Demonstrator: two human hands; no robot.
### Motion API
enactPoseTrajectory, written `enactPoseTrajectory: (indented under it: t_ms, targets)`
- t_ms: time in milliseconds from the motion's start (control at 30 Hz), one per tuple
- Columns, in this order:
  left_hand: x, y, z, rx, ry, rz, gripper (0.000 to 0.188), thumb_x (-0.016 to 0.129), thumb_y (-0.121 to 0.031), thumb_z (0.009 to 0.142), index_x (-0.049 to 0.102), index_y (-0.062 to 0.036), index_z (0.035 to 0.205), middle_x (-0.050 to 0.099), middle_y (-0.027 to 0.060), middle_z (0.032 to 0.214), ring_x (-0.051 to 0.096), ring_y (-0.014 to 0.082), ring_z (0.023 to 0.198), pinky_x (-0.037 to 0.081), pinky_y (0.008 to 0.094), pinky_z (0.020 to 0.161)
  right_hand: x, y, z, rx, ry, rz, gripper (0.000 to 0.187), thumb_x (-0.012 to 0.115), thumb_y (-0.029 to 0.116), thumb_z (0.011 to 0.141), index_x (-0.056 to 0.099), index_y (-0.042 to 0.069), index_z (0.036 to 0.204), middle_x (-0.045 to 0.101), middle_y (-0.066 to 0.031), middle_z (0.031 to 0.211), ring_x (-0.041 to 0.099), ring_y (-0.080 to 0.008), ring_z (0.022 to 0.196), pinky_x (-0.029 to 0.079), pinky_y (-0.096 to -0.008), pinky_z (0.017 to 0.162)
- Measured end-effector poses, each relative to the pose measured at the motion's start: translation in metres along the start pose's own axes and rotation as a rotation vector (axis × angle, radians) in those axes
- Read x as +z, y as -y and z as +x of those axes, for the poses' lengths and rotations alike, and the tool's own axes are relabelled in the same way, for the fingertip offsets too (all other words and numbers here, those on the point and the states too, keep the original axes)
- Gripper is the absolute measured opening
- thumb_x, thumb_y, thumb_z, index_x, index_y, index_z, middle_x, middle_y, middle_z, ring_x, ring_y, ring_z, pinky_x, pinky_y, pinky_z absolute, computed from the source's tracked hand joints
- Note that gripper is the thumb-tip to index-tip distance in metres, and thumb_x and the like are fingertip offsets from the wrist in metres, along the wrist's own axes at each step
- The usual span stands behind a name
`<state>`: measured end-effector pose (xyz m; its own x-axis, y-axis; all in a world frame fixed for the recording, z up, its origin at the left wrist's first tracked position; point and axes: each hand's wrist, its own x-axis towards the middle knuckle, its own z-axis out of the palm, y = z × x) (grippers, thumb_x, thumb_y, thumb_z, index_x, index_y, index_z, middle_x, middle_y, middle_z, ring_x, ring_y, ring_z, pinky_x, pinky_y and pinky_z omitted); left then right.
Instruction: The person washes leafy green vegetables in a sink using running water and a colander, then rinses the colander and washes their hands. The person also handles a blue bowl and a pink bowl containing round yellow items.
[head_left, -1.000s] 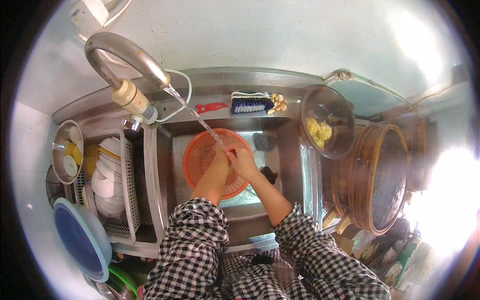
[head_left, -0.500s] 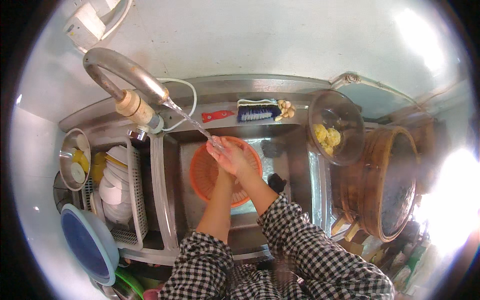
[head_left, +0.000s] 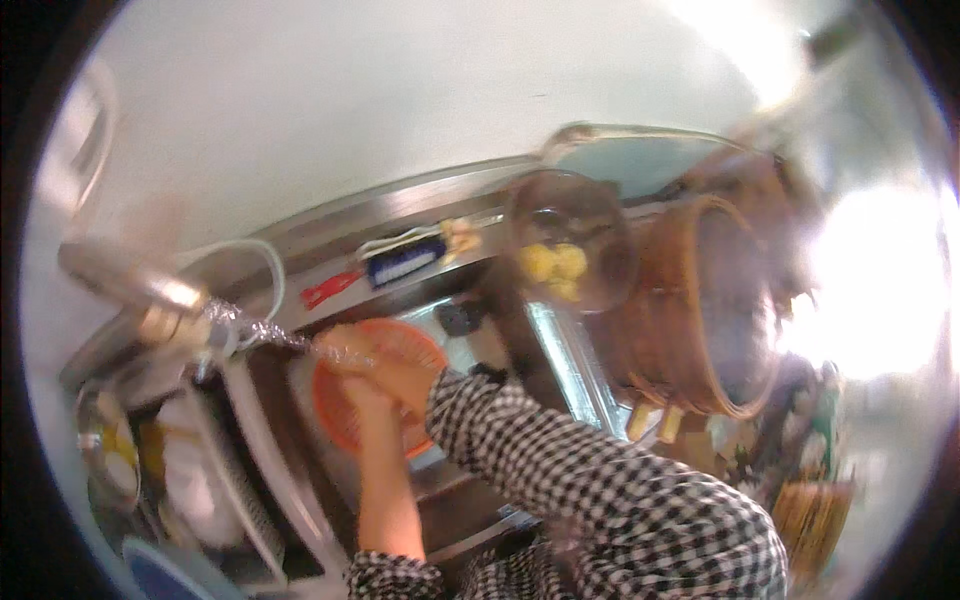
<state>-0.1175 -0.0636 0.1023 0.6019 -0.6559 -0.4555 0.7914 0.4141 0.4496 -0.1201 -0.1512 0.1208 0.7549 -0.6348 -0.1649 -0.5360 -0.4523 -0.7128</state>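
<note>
Both my hands are together over an orange basket (head_left: 432, 352) in the metal sink, smeared by motion. Across the top lies my right hand (head_left: 345, 347), with a stream of water (head_left: 272, 333) running onto it from the metal faucet (head_left: 140, 278). My left hand (head_left: 366, 390) is pressed against it from below, its fingers mostly hidden. No object shows in either hand. A dark lump (head_left: 460, 317) sits on the sink floor beside the basket.
Along the back ledge are a red-handled tool (head_left: 330, 289), a blue-and-white brush (head_left: 405, 262) and small pale pieces (head_left: 463, 238). A brown see-through bowl (head_left: 610, 235) holds yellow lumps, beside wooden steamers (head_left: 655, 300). White dishes (head_left: 195, 480) stand in a rack at left.
My view has turned to the right and tilted, so the sink and hands appear lower and further left. My hands stay together under the running water.
</note>
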Motion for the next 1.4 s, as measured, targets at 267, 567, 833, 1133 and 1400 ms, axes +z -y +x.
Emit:
enactPoseTrajectory:
  t_ms: [267,567,833,1133,1400]
  targets:
    - [-0.020,-0.002,0.045,-0.179,0.106,0.228,0.036,0.042,-0.025,0.097,0.054,-0.0026,0.122,0.059,0.0105,0.116,0.057,0.0228,0.107,0.047,0.0369,0.094,0.001,0.004,-0.055,0.040,-0.256,0.286,0.023,0.067,0.020,0.084,0.066,-0.002,0.089,0.064,-0.0148,0.083,0.063,-0.0259,0.081,0.050,-0.0357,0.071]
    - [0.024,0.031,-0.009,-0.129,0.233,0.493,0.030,0.049,-0.006,0.090,0.057,0.0023,0.117,0.061,0.0167,0.112,0.058,0.0250,0.108,0.044,0.0378,0.095,-0.014,-0.032,-0.060,0.303,-0.195,0.721,0.027,0.067,0.018,0.082,0.065,-0.003,0.098,0.065,-0.0190,0.097,0.063,-0.0306,0.092,0.050,-0.0392,0.079]
    - [-0.050,-0.048,-0.062,0.877,0.107,1.776,0.050,0.056,-0.010,0.089,0.042,0.0032,0.135,0.038,0.0241,0.141,0.037,0.0426,0.130,0.033,0.0451,0.107,-0.040,-0.089,-0.156,0.481,-0.271,0.110,0.048,0.065,0.019,0.081,0.054,-0.001,0.123,0.061,-0.0220,0.112,0.057,-0.0352,0.105,0.043,-0.0430,0.096]
    - [-0.088,-0.066,-0.059,0.122,0.035,1.135,0.042,0.058,-0.017,0.092,0.052,-0.0030,0.131,0.062,0.0067,0.119,0.060,0.0208,0.103,0.050,0.0339,0.085,-0.020,-0.089,-0.196,0.496,-0.204,0.024,0.053,0.063,0.031,0.085,0.052,0.000,0.126,0.058,-0.0227,0.121,0.055,-0.0387,0.111,0.044,-0.0457,0.095]
    - [0.012,-0.070,-0.099,0.488,0.197,1.652,0.059,0.064,-0.013,0.083,0.046,-0.0027,0.137,0.053,0.0209,0.131,0.056,0.0382,0.112,0.046,0.0435,0.095,-0.045,0.042,-0.140,0.029,-0.105,0.626,0.043,0.055,0.027,0.094,0.053,-0.002,0.125,0.060,-0.0195,0.120,0.058,-0.0314,0.109,0.046,-0.0418,0.092]
